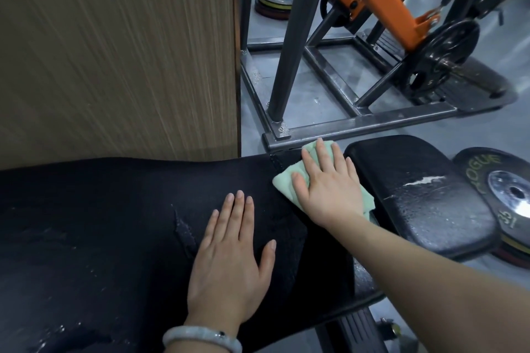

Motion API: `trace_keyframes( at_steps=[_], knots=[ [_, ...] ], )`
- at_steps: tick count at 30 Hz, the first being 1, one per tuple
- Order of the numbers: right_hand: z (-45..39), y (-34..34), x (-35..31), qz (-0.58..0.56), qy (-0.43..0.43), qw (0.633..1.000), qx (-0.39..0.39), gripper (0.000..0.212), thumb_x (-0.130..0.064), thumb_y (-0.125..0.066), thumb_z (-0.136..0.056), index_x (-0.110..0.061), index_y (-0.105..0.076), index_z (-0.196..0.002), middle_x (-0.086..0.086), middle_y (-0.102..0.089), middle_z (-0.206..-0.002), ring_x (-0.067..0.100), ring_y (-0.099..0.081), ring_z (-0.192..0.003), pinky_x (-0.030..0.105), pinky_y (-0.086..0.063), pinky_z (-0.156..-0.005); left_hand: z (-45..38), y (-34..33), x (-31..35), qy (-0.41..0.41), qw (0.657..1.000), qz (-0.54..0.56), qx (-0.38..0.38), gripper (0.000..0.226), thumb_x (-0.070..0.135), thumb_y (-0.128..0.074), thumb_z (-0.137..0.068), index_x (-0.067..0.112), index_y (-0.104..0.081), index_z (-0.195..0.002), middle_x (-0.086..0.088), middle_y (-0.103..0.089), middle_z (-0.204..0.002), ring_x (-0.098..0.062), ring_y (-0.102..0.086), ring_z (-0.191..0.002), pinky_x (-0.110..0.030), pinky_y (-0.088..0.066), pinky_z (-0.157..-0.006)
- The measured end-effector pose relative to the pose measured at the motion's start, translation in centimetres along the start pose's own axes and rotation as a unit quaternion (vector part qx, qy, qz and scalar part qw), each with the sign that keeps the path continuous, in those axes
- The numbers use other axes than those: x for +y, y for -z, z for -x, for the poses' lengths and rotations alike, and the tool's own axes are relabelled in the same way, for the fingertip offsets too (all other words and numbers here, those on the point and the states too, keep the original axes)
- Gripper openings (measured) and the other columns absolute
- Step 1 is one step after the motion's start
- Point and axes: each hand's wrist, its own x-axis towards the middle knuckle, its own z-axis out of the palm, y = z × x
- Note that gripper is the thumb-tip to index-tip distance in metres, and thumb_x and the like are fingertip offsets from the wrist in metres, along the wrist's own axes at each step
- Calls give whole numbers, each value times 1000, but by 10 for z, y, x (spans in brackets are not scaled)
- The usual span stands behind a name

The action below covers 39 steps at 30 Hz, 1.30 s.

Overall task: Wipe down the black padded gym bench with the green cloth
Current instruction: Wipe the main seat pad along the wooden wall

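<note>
The black padded bench point(100, 223) fills the lower left, its long pad worn and torn near the middle. A separate, cracked seat pad point(424, 195) lies to its right. My left hand point(229, 255) rests flat on the long pad, fingers straight, a pale bangle on the wrist. My right hand point(327, 183) presses flat on the folded green cloth point(289, 180) at the far right end of the long pad, by the gap between the two pads.
A wood-grain panel point(114, 51) stands close behind the bench at left. A dark steel machine frame point(358, 123) with orange parts occupies the grey floor beyond. Weight plates lie at right point(504, 189) and at the back point(275, 0).
</note>
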Motion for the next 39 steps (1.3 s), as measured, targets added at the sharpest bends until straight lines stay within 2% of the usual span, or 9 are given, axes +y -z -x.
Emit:
trace_keyframes(
  at_steps=[3,5,9,12,18,24,29,35,39],
  knots=[
    [-7,0,1,2,-1,1000,-10,64,-55,-11,-96,-30,-14,-155,-4,7,-163,22,9,-149,42,3,-119,0,0,0,-1,1000,-3,2,69,51,-27,-96,3,-42,-144,-11,-37,-152,-22,-30,-143,-39,-21,-110],
    [-7,-1,1,-1,1,1000,-9,62,-54,-15,-98,-30,-14,-155,-4,6,-163,22,9,-149,42,3,-119,0,0,0,-2,1000,-6,1,69,51,-28,-96,4,-41,-144,-10,-37,-153,-21,-30,-143,-39,-20,-110],
    [2,-1,1,-12,12,1000,8,87,-59,9,-78,-30,-16,-155,-4,2,-163,23,7,-149,42,2,-118,0,0,0,-3,1000,-3,0,69,51,-29,-95,4,-42,-144,-10,-37,-152,-22,-31,-143,-39,-20,-110],
    [19,-2,3,-19,22,1000,2,88,-60,9,-77,-30,-18,-154,-3,0,-163,23,5,-150,42,1,-118,0,0,0,-4,1000,-5,-1,69,51,-29,-95,4,-41,-144,-10,-37,-153,-21,-30,-143,-39,-20,-111],
    [61,-10,12,-14,29,998,54,63,-53,-26,-92,-21,-53,-139,6,-39,-153,32,-31,-142,51,-30,-110,-1,0,0,-3,1000,-1,-5,70,51,-28,-95,4,-41,-145,-10,-36,-153,-21,-29,-144,-38,-19,-112],
    [89,-15,21,5,49,995,87,58,-52,-33,-91,-23,-57,-135,7,-44,-149,34,-38,-138,47,-25,-104,-1,0,-1,-1,1000,2,-7,70,52,-26,-95,4,-41,-145,-10,-36,-153,-21,-28,-144,-38,-17,-112],
    [85,-16,20,2,46,996,76,57,-54,-32,-91,-29,-55,-136,6,-43,-150,35,-36,-139,49,-25,-103,-1,-1,-1,-2,1000,5,-9,71,52,-25,-96,5,-39,-146,-10,-34,-154,-21,-26,-145,-38,-16,-113],
    [76,-10,18,2,25,999,40,59,-56,-27,-91,-31,-53,-137,4,-40,-152,33,-34,-141,55,-43,-100,-1,-1,-1,-4,1000,11,-8,70,52,-27,-95,5,-38,-146,-10,-34,-154,-20,-26,-145,-38,-15,-114],
    [60,-5,14,-8,4,1000,-2,76,-63,1,-82,-41,-24,-151,-6,-5,-163,24,1,-150,52,-16,-115,-1,-2,-1,-4,1000,5,-8,70,52,-27,-95,5,-38,-147,-9,-33,-154,-20,-26,-145,-38,-16,-113]
  ],
)
